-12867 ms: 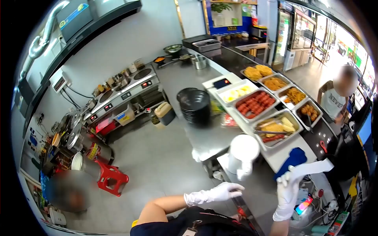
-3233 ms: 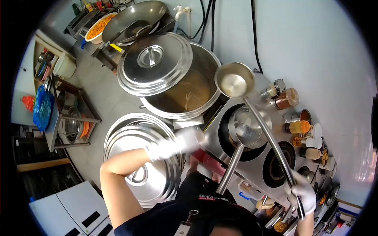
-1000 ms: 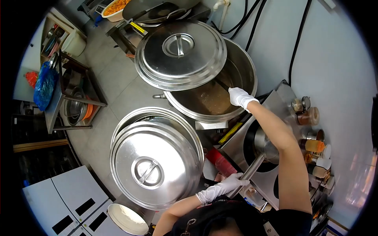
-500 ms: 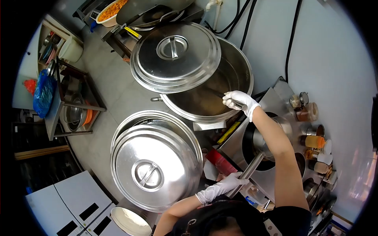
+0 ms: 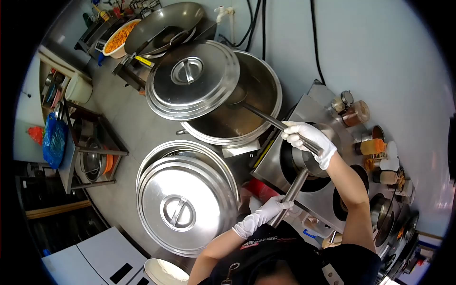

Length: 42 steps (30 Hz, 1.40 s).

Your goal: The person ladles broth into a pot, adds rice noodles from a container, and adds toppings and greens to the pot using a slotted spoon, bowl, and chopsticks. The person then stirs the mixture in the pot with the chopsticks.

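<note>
Your R hand [image 5: 311,141], closed on the ladle [image 5: 266,115], is now back from the pot [image 5: 278,97] beyond it, baring more shaft; L hand [image 5: 270,211] holds pan hdl [image 5: 295,185].

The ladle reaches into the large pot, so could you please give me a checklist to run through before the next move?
1. Right grip closed around the ladle by its handle: ok.
2. Left grip on the handle of the pan: ok.
3. Pan sitting over the black burner: ok.
4. Mouth of the large pot fully uncovered: not ok; the lid lies across part of it.
5. Ladle bowl clear of the lid: cannot tell; the lid's edge overlaps it in this view.
6. Pan's contents: cannot tell; the right hand and wrist hide part of it.
</note>
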Motion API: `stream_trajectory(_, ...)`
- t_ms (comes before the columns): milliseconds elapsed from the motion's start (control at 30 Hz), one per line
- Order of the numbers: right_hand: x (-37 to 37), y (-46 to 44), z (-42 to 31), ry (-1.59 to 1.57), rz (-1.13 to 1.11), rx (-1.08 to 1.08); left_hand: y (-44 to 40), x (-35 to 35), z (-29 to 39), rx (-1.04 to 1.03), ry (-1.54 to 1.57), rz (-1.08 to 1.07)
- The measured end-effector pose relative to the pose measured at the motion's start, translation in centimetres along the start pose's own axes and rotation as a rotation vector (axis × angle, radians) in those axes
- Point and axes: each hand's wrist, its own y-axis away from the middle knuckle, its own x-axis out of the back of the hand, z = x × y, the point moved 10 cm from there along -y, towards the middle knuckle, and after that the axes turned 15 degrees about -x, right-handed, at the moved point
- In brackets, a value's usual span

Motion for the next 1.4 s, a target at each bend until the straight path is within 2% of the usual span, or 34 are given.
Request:
stream_trajectory(133,-0.8,6.5,1.5,-0.030,0.110,0.067,0.4,-0.4,0.8,-0.006,0.015,-0.002)
stream_trajectory(333,-2.1,12.3,3.7,-0.060,0.061,0.173,1.1,-0.8,2.1,0.011,-0.146,-0.014)
stream_trajectory(433,-2.1,15.0,4.7,0.060,0.237,0.226,0.8,-0.6,2.1,-0.043,-0.186,-0.011)
stream_trajectory(633,-1.6,16.9,6.8,-0.007,0.190,0.270,1.3,-1.1,2.5,-0.053,-0.224,-0.006)
stream_trajectory(933,-1.5,21.0,11.5,-0.187,-0.033,0.315,2.7,-1.8,2.2,-0.026,-0.329,-0.022)
stream_trajectory(1033,-2.2,24.7,13.3,-0.170,0.037,0.331,2.8,-2.4,2.0,-0.024,-0.332,-0.027)
stream_trajectory(1100,-2.3,26.9,15.1,-0.174,-0.013,0.344,3.1,-2.7,2.1,-0.021,-0.350,0.018)
stream_trajectory(1167,-2.2,29.3,17.0,-0.178,0.031,0.361,2.4,-2.2,1.3,-0.078,-0.295,0.038)
stream_trajectory(1300,-2.9,34.0,21.0,-0.220,0.142,0.370,2.3,-2.0,1.1,-0.102,-0.408,0.072)
stream_trajectory(1400,-2.5,36.4,24.6,-0.294,0.195,0.359,2.6,-3.0,1.5,-0.150,-0.382,0.079)
